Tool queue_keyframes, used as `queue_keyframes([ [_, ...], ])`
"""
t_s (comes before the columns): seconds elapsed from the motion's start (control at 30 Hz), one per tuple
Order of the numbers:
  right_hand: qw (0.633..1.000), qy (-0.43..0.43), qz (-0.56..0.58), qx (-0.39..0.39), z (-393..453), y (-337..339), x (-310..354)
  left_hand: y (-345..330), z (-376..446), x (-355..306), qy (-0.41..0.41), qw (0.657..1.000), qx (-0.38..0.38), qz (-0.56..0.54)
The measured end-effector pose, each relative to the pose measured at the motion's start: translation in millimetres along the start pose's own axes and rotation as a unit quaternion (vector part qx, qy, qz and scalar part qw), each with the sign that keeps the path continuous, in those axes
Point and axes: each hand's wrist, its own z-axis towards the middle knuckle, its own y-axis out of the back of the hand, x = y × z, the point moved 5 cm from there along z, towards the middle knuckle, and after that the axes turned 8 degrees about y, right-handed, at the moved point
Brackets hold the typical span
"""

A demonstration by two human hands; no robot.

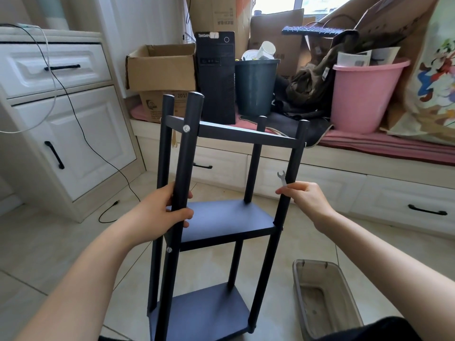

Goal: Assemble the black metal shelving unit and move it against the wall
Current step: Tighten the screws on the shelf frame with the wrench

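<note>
The left hand [170, 212] wraps round the near left post [183, 173] of the shelf unit [221, 217], fingers curled behind it and thumb across the front, just above the middle shelf [221, 220]. The right hand [305, 196] reaches to the near right post [289, 183], its fingertips at the post while it pinches a small silver wrench [282, 177] that sticks up with its open end uppermost; whether the fingers also close on the post cannot be told. Both forearms come in bare from the bottom corners. The unit stands upright on the tiled floor [320, 237], in the middle of the view, in front of a low window seat [369, 143]. Four black posts show, two near and two far; the far left one is partly covered by the near left post, and the far right one is cut by the top shelf. Three shelves can be counted: the top shelf [246, 134] seen nearly edge-on, the middle one, and the bottom shelf [204, 311], whose near edge runs out of the frame. Two silver bolt heads show on the near left post, one at the top shelf and one under the middle shelf; the fixings on the right side are too small to make out. A clear plastic bin [325, 299] sits on the floor to the right of the unit, its contents blurred. On the seat stand a black computer tower [216, 77], a dark bucket [256, 87] and a pink tub [364, 94], with cardboard boxes behind. A white cabinet [61, 114] stands at left, with cables hanging down its front.
</note>
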Motion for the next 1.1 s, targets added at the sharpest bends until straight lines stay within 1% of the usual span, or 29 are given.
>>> queue_keyframes([
  [0.13, 1.000, 0.015, 0.009, -0.006, -0.9, -0.6, 4.7, 1.2, 0.8, 2.0, -0.005, 1.000, -0.017, 0.006],
  [0.27, 1.000, 0.011, 0.018, -0.016, 0.7, 1.2, 3.2, 6.7, 2.0, 5.6, 0.003, 0.999, -0.047, 0.008],
  [0.47, 0.999, 0.012, 0.029, -0.022, -1.1, 1.9, 1.8, 14.6, 2.1, 4.5, -0.018, 0.990, -0.137, 0.019],
  [0.6, 0.999, 0.036, -0.016, -0.018, -1.7, 3.2, 6.6, 16.9, 5.8, 6.6, -0.022, 0.985, -0.169, 0.014],
  [0.73, 0.998, 0.054, -0.013, -0.036, -8.0, 4.3, 12.3, 19.0, 11.2, 13.4, -0.024, 0.980, -0.195, 0.024],
  [0.93, 0.994, 0.097, -0.023, -0.043, -16.2, 1.8, 26.5, 18.5, 22.0, 31.1, -0.022, 0.978, -0.208, 0.018],
  [1.03, 0.992, 0.111, -0.034, -0.049, -20.3, 1.2, 32.7, 15.5, 25.7, 38.4, 0.010, 0.979, -0.202, 0.025],
  [1.1, 0.991, 0.118, -0.039, -0.054, -22.6, 1.8, 35.4, 12.6, 28.6, 40.5, 0.021, 0.981, -0.194, 0.003],
])
